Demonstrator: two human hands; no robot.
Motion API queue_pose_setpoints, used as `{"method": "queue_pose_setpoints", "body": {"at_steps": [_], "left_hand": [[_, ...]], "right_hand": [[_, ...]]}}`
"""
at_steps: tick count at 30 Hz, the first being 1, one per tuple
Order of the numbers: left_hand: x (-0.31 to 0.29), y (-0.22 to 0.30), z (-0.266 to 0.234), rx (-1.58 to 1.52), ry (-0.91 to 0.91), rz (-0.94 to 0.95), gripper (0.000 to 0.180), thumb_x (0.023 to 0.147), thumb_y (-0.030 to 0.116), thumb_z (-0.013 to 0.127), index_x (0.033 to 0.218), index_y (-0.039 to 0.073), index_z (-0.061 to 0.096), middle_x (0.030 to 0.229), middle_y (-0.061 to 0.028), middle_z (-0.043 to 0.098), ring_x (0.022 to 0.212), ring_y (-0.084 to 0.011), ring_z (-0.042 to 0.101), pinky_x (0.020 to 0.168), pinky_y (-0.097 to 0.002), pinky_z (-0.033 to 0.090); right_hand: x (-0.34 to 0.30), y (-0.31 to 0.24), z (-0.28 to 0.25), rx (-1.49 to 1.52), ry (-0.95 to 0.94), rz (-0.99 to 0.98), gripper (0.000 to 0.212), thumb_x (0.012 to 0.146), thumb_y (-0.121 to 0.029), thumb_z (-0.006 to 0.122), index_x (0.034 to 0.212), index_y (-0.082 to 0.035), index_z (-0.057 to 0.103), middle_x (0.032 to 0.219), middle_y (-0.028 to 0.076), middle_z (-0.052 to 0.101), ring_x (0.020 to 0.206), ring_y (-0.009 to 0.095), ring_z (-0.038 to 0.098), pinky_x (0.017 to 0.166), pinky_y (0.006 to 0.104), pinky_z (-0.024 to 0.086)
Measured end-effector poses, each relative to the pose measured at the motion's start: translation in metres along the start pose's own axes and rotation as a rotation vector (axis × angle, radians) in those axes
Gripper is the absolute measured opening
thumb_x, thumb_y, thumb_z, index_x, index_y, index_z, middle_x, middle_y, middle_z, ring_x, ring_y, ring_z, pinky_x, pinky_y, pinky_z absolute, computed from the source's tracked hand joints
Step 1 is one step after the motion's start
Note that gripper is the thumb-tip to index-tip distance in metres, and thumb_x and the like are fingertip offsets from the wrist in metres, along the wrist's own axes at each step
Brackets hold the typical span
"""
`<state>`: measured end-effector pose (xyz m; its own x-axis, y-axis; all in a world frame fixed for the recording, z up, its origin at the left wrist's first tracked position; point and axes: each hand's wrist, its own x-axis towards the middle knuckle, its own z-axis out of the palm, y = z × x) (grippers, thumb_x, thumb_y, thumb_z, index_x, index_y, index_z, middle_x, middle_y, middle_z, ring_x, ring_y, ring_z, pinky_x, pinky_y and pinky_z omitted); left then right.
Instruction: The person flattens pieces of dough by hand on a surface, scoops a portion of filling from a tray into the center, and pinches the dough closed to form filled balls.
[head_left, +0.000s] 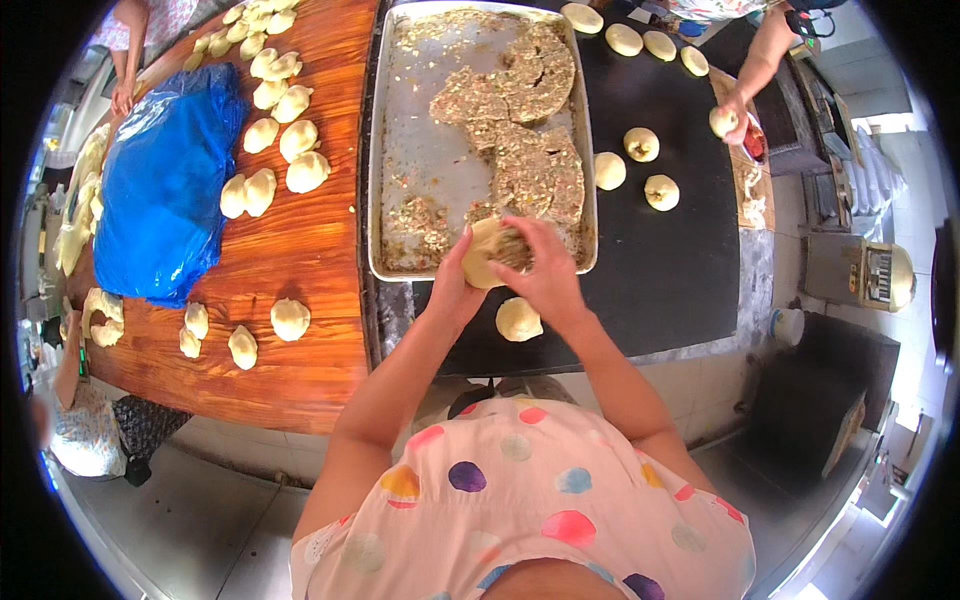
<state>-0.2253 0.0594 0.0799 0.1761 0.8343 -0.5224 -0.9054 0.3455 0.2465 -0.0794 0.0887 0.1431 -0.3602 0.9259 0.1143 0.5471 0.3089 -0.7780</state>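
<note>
In my left hand lies a flattened round of pale dough, held over the near edge of a metal tray. My right hand curls around a lump of greyish-brown minced filling at the dough's right side, thumb and fingers bent about it. Part of the dough is hidden behind those fingers. Chopped filling is spread thick over the tray's right half, with a smaller heap at the near left. Just below my hands, a dough piece rests on the black worktop.
Round filled dough pieces sit on the black worktop. Leftward, a wooden table bears a blue plastic bag and several dough lumps. A co-worker's hand holds dough at the far right; other people stand at the left.
</note>
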Motion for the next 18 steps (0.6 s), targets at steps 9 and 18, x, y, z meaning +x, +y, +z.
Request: {"method": "queue_pose_setpoints", "body": {"at_steps": [9,18], "left_hand": [[0.01,-0.024,0.022,0.09,0.006,0.062,0.037,0.096,0.037,0.059,0.122,0.01,0.056,0.115,-0.0036,0.061,0.107,-0.0187,0.06,0.096,-0.0377,0.047],[0.005,-0.02,0.047,0.123,-0.059,0.051,0.04,0.093,0.026,0.066,0.126,0.01,0.051,0.123,-0.0057,0.06,0.115,-0.0196,0.059,0.097,-0.0402,0.051]], "right_hand": [[-0.017,0.02,0.01,-0.289,0.041,-0.123,0.062,0.083,-0.029,0.071,0.137,-0.007,0.049,0.137,0.013,0.052,0.124,0.033,0.051,0.111,0.0468,0.033],[-0.001,0.014,-0.033,0.693,0.07,0.427,0.059,0.095,-0.035,0.059,0.144,-0.006,0.044,0.146,0.013,0.046,0.138,0.025,0.038,0.117,0.0396,0.024]]}}
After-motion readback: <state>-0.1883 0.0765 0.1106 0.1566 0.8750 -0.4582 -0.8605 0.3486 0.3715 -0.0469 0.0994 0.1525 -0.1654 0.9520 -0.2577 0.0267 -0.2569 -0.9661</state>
